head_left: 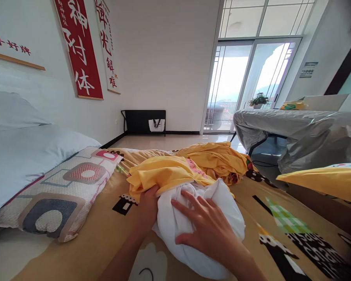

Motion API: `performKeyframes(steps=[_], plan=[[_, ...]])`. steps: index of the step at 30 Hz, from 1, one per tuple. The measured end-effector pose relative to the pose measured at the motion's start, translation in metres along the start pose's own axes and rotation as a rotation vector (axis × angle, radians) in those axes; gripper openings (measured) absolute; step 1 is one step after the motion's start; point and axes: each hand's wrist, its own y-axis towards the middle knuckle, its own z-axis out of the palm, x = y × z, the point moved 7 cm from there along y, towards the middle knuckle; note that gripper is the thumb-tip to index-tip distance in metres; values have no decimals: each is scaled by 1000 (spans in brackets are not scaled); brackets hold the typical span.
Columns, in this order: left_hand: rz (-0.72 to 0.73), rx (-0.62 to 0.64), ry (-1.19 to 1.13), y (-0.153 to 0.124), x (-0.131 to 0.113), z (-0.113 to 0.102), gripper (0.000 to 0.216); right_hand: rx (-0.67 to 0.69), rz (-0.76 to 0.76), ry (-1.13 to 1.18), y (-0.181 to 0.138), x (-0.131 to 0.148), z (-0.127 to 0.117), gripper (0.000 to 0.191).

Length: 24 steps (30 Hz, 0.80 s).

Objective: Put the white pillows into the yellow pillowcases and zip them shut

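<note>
A white pillow insert lies on the bed, its far end inside a yellow pillowcase. My left hand grips the yellow pillowcase's edge at the left side of the white pillow. My right hand lies flat on top of the white pillow, fingers spread. More crumpled yellow fabric is heaped just beyond.
A patterned pillow and a pale blue pillow lie at the left by the wall. The bed sheet is tan with cartoon prints. A yellow pillow sits at the right. A grey-covered table stands beyond the bed.
</note>
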Motion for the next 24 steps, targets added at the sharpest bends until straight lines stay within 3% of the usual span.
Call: performKeyframes(steps=[3,6,12,14,17,20,24], plan=[[95,34,138,-10,-15,4,8,91,123,0,3,2,19,67],[216,15,270,-22,-29,9,13,125,205,10,9,-3,28,52],[776,-97,603,-60,-66,35,21,98,330,82,12,-35,26,27],[852,-68,664,-64,-76,39,20,72,362,130,10,-48,22,30],[780,183,676,-56,-83,34,16,45,411,192,7,-69,16,43],[624,438,657,-45,-79,15,44,59,457,237,4,-85,14,53],[454,533,745,-32,-61,-6,45,67,491,265,1,-93,12,57]])
